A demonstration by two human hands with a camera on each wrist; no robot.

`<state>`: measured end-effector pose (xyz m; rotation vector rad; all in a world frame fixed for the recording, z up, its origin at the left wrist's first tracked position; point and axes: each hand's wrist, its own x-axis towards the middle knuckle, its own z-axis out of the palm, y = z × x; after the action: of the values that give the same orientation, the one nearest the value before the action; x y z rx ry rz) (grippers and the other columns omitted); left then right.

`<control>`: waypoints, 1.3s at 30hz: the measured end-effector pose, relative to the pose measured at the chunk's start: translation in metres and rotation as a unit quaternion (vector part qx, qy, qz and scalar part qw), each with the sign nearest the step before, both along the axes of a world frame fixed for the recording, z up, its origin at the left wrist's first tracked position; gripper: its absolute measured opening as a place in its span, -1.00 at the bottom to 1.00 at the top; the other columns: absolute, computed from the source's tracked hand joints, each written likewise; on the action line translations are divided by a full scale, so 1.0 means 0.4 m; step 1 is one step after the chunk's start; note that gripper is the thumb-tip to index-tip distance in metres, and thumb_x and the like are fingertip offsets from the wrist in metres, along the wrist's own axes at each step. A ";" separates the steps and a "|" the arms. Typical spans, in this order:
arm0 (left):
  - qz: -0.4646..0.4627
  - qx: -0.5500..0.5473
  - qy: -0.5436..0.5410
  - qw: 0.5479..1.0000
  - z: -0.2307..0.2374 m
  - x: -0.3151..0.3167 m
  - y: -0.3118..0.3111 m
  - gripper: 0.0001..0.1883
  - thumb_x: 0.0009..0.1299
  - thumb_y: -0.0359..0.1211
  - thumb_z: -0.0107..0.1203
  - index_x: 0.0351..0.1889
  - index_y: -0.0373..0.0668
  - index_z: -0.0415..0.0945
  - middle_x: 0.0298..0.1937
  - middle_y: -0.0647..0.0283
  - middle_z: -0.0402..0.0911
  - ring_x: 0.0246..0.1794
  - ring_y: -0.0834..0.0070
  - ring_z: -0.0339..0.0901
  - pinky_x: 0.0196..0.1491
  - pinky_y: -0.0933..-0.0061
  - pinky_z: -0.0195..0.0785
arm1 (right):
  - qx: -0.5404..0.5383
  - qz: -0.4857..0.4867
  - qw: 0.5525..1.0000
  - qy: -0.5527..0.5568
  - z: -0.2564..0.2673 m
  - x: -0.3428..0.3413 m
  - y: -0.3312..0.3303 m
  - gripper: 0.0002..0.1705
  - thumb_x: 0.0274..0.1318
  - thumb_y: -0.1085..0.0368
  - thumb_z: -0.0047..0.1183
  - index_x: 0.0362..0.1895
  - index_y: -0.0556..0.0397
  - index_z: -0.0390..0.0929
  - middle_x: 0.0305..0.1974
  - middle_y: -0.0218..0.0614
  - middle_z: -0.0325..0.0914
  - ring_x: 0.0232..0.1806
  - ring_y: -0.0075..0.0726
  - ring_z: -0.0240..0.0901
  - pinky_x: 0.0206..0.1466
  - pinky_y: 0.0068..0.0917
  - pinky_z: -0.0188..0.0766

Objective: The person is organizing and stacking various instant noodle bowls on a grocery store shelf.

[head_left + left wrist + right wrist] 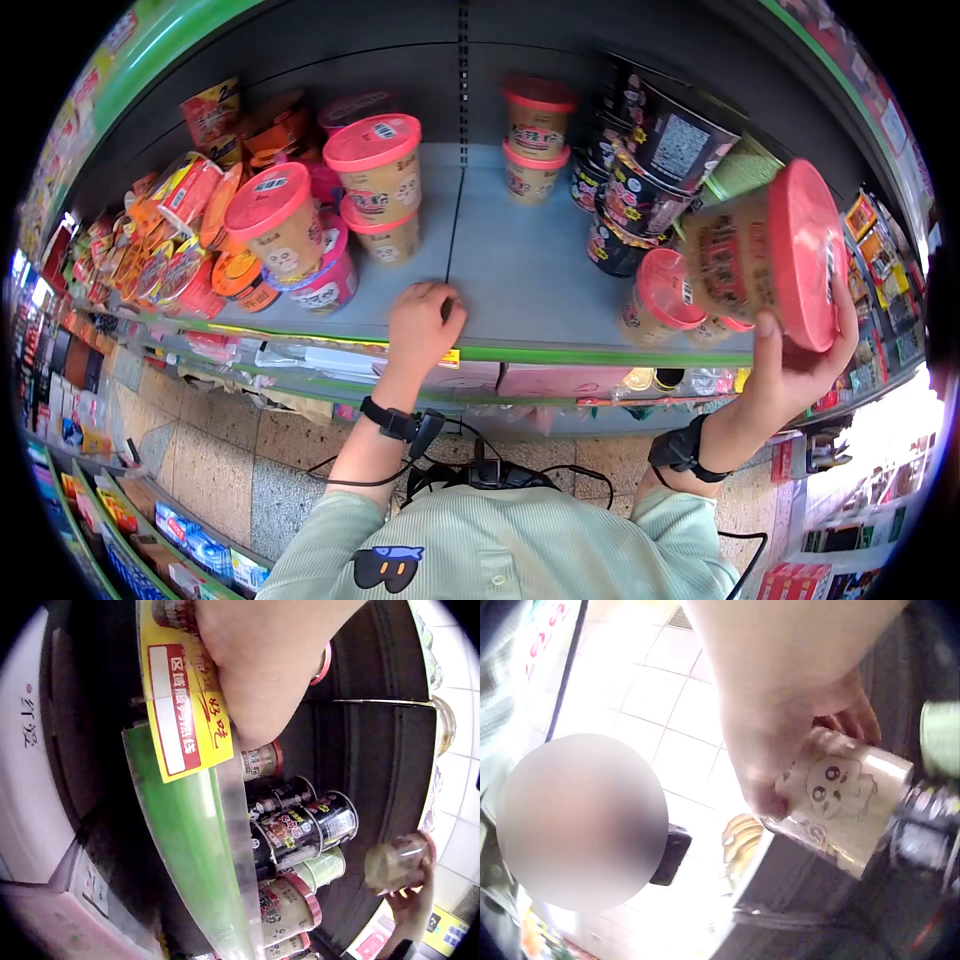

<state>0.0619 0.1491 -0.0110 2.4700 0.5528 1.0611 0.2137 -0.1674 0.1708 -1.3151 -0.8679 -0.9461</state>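
My right hand (805, 365) grips an instant noodle cup (735, 260) by its pink-red lid end and holds it tilted on its side above the shelf's right part. A cartoon face shows on the cup's paper side in the right wrist view. Below it, another pink-lidded noodle cup (668, 295) stands at the shelf's front. My left hand (425, 320) rests at the front edge of the grey shelf (520, 290), fingers loosely curled and holding nothing. In the left wrist view, its fingertips are out of sight and its wrist is beside a yellow label (187, 705).
Black noodle tubs (680, 150) are stacked at the shelf's right, beside a green cup (745, 165). Two pink-lidded cups (535, 135) stand stacked at the back. Left of my left hand are more stacked cups (375, 175) and a pile of orange packs (170, 250). A green strip (600, 355) edges the shelf.
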 end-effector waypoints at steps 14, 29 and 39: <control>0.002 0.004 -0.031 1.000 -0.004 0.001 0.003 -0.87 0.25 -0.34 0.19 -0.35 -0.19 0.64 -0.29 0.11 0.67 -0.19 0.04 0.59 -0.08 0.06 0.44 | -0.166 0.087 0.981 0.051 0.152 0.184 0.643 -0.07 -0.29 -0.06 0.53 0.20 0.10 0.51 0.08 0.11 0.60 0.15 0.12 0.57 0.25 -0.16 0.51; 0.018 0.013 -0.021 1.000 -0.008 0.005 -0.001 -0.88 0.23 -0.34 0.20 -0.37 -0.18 0.64 -0.29 0.15 0.67 -0.15 0.08 0.58 -0.06 0.06 0.44 | -0.187 0.019 0.980 0.064 0.146 0.452 0.829 -0.07 -0.33 -0.17 0.48 0.23 -0.11 0.55 0.18 0.03 0.58 0.23 0.29 0.47 0.28 -0.03 0.48; 0.016 0.006 -0.024 1.000 -0.006 0.006 -0.001 -0.87 0.24 -0.35 0.20 -0.35 -0.20 0.64 -0.25 0.13 0.67 -0.11 0.06 0.58 -0.01 0.07 0.44 | -0.169 -0.026 0.983 0.064 0.123 0.496 0.868 -0.08 -0.31 -0.16 0.47 0.16 0.08 0.55 0.17 0.20 0.52 0.19 0.38 0.46 0.22 0.01 0.51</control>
<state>0.0643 0.1485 -0.0135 2.4456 0.5741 1.1364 0.4122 0.1800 0.2198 -1.6767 -0.9255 -0.7655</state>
